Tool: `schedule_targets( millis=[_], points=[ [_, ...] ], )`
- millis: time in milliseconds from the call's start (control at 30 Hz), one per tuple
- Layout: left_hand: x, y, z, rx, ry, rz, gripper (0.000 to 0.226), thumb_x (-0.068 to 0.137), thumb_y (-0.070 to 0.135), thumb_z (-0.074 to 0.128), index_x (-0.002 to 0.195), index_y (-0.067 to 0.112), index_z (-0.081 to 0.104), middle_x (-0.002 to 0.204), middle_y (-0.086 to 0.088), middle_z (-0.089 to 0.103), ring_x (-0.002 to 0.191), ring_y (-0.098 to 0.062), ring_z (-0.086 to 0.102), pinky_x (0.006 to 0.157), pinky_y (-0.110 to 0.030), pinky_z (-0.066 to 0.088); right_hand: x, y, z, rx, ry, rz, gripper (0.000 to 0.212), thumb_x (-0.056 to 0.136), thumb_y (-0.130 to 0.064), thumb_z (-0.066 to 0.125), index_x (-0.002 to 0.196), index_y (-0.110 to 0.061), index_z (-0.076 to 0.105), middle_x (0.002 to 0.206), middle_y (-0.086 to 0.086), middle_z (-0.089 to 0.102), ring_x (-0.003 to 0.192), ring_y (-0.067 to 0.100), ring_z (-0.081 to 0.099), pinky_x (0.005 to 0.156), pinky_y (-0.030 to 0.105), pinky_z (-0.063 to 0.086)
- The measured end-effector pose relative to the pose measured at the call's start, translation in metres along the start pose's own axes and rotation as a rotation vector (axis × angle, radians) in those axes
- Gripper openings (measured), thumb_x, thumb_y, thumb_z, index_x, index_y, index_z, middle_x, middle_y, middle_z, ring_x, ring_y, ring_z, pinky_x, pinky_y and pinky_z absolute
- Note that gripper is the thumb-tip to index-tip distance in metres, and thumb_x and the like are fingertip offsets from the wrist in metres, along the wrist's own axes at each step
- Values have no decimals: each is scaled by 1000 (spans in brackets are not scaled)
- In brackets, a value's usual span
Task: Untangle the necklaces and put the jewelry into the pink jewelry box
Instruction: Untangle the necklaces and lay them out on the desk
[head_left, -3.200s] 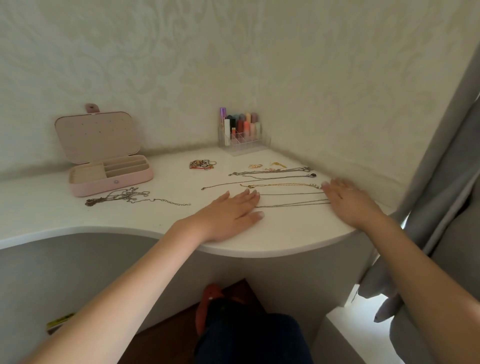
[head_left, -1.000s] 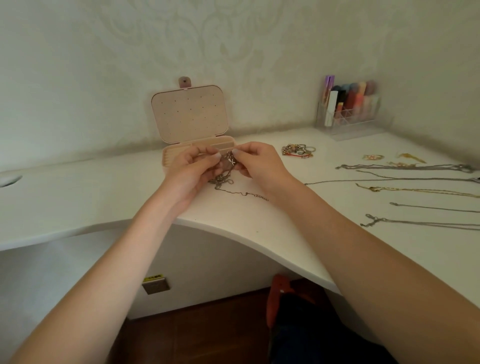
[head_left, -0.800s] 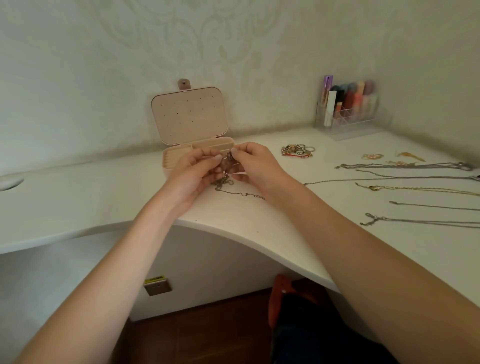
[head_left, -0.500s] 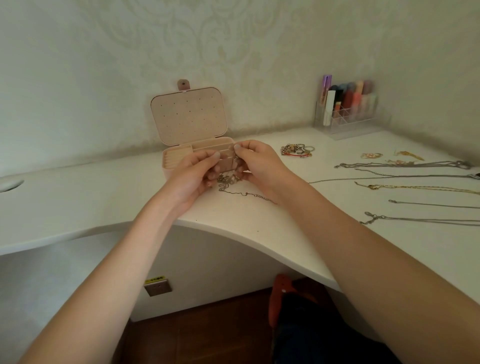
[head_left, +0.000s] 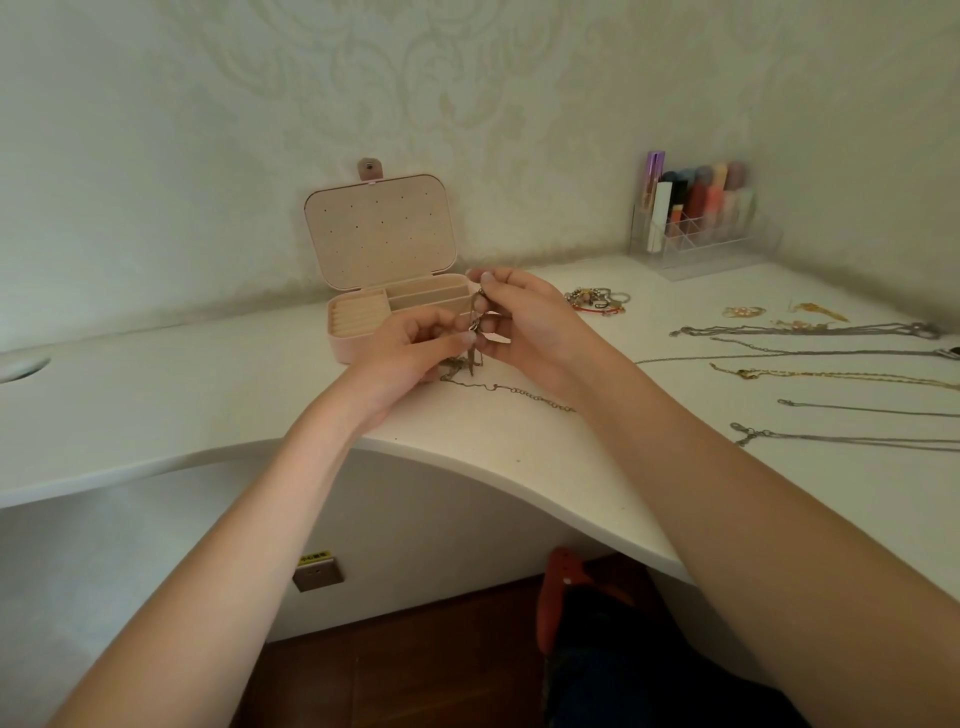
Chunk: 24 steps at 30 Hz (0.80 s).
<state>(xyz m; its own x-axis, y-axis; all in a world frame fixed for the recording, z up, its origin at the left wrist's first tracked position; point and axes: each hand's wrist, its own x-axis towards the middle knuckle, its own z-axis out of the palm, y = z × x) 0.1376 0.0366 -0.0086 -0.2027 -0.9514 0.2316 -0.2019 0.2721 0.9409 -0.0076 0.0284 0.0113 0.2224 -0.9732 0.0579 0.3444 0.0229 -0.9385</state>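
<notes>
Both hands are up together just in front of the open pink jewelry box (head_left: 400, 312), working a knot of tangled chains (head_left: 474, 332): the right hand (head_left: 524, 319) pinches the top of the bundle at a clasp or ring, and the left hand (head_left: 410, 345) pinches lower down, fingers curled on the strands. The rest of the tangle hangs to the desk (head_left: 208, 384), with a loose tail (head_left: 519, 395) trailing right under the right wrist. Main risk, as I judge it: pulling the two pinches apart too hard would tighten the knot or snap a thin link. The tail could also drag or catch under the right forearm and yank the bundle. A dropped chain near the curved desk edge could slide off to the floor. Which strand belongs to which necklace cannot be told, too fine. The box sits behind the hands, lid upright, compartments bare as far as seen, so nothing stored yet. To the right lie straightened necklaces (head_left: 810, 358) in rows, apart from each other; a sweeping right arm could re-mix them. A bracelet pile (head_left: 597, 301) lies just right of the box, small gold pieces (head_left: 748, 312) beyond it, and a clear lipstick holder (head_left: 696, 223) in the corner, well clear.
</notes>
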Motion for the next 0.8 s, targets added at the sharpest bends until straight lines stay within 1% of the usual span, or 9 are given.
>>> schedule_targets(
  millis=[67,167,233,367,467,567,633,733,800],
  points=[
    [0,0,-1,-12,7,4,13,88,7,61,78,16,60,71,-3,52,52,-3,46,47,-13,35,0,-1,-1,20,10,1,16,98,-13,46,90,-17,60,63,-2,50,53,10,42,57,23,48],
    [0,0,-2,-76,-4,-1,14,90,7,58,77,14,59,76,-2,59,63,-6,54,59,-16,46,1,-2,-1,43,49,-8,14,97,-12,49,89,-15,60,66,0,49,53,10,41,54,22,49],
    [0,0,-1,-109,-15,-5,16,92,5,54,78,13,57,79,-2,62,68,-8,59,63,-18,49,1,-4,-1,80,65,-9,13,96,-11,50,89,-14,60,66,1,47,52,11,41,52,21,48],
    [-3,4,3,-152,-17,-32,17,96,4,45,81,11,47,76,-9,65,59,-13,66,53,-19,51,0,-4,0,96,55,-15,11,96,-10,51,89,-12,59,67,3,47,54,11,42,48,21,46],
    [-4,5,4,-138,-24,-41,16,97,7,45,82,13,46,66,-6,68,55,-15,67,50,-20,51,1,-4,-1,56,68,-24,8,96,-11,52,90,-14,58,68,2,50,53,9,44,47,19,43],
    [-5,6,3,-110,-24,-55,16,96,11,49,81,14,49,68,-4,68,54,-14,67,48,-19,50,1,-4,-2,-11,94,-48,9,95,-11,53,89,-16,58,70,1,53,51,7,43,45,18,36],
    [-5,7,3,-79,-26,-49,13,93,12,54,81,16,52,65,-1,68,50,-12,64,45,-17,47,1,-4,-3,-8,90,-72,10,94,-9,53,89,-15,58,72,2,54,51,7,44,44,18,35],
    [-5,5,2,-24,-39,5,8,89,11,60,85,17,63,55,4,59,41,-7,47,41,-17,37,-1,-7,-3,-2,50,-104,9,94,-9,53,91,-16,58,76,1,59,58,9,48,49,17,42],
    [-3,3,0,-28,-29,28,20,90,11,59,78,23,69,50,10,49,41,-4,36,41,-16,29,-2,-8,-4,-148,80,-121,5,93,-13,55,94,-17,57,76,-1,64,60,8,54,58,18,44]
  ],
)
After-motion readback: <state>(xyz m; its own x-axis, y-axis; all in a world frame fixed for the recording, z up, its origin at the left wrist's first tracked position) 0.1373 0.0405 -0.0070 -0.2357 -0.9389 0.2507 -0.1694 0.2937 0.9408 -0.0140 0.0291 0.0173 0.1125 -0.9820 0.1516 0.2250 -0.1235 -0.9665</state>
